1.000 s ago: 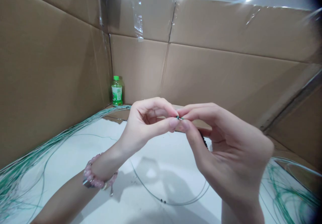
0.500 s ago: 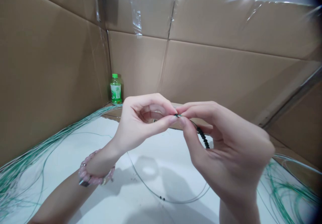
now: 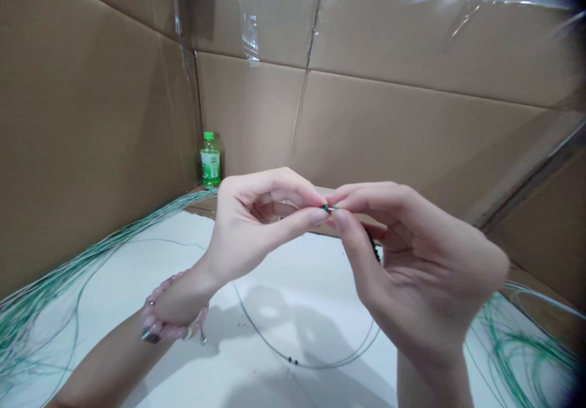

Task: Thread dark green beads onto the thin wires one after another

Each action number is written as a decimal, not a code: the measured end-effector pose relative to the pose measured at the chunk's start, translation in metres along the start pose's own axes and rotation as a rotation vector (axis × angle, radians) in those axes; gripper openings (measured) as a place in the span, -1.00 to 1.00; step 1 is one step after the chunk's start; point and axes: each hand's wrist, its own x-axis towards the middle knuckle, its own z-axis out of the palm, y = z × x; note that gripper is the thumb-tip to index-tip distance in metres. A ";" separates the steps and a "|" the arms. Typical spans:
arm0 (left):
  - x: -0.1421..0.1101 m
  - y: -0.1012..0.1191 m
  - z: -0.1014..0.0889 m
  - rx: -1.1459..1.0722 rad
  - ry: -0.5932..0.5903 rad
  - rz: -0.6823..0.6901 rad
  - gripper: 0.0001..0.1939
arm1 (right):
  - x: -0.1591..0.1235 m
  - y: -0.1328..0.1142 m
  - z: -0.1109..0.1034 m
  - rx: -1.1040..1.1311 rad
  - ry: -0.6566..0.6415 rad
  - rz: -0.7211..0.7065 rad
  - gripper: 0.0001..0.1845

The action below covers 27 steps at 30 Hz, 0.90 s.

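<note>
Two fingertip pinches mid-frame: left hand (image 3: 249, 228) on dark green bit (image 3: 325, 207), right hand (image 3: 423, 261) on thin cord (image 3: 333, 207); I judge cord light, pliable, slippery, best pinched beside the bit.

Left hand (image 3: 251, 228) and right hand (image 3: 423, 264) pinch close together.

Dark bit (image 3: 325, 207): too small to be identified, centre.
Braid (image 3: 376, 253): partly hidden by right hand (image 3: 421, 261).
Strands (image 3: 50, 292): cut off, lower left.

1 green bottle (image 3: 210, 167) stands beside cardboard walls (image 3: 256, 112).
</note>
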 end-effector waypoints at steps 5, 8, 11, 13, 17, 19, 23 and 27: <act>0.001 0.000 0.001 -0.019 -0.007 -0.012 -0.87 | -0.001 0.001 0.000 -0.009 0.016 -0.038 -0.73; 0.001 0.002 0.002 -0.015 0.001 -0.011 -0.87 | 0.000 0.001 0.001 -0.061 0.022 -0.089 -0.73; 0.001 0.004 0.002 0.013 0.011 0.013 -0.88 | 0.002 -0.001 0.001 -0.132 0.029 -0.137 -0.76; 0.001 0.004 0.002 0.036 0.014 0.034 -0.87 | 0.002 -0.002 0.001 -0.177 0.029 -0.156 -0.77; 0.000 0.003 0.002 0.061 0.028 0.033 -0.88 | 0.001 0.000 0.002 -0.168 0.022 -0.146 -0.77; 0.000 0.002 0.003 0.072 0.041 0.034 -0.87 | 0.000 0.001 0.002 -0.137 0.016 -0.119 -0.77; 0.001 0.002 0.003 0.079 0.047 0.044 -0.84 | 0.000 0.003 0.002 -0.103 0.016 -0.082 -0.77; 0.001 0.002 0.003 0.077 0.035 0.045 -0.86 | -0.001 0.003 0.002 -0.073 0.017 -0.034 -0.78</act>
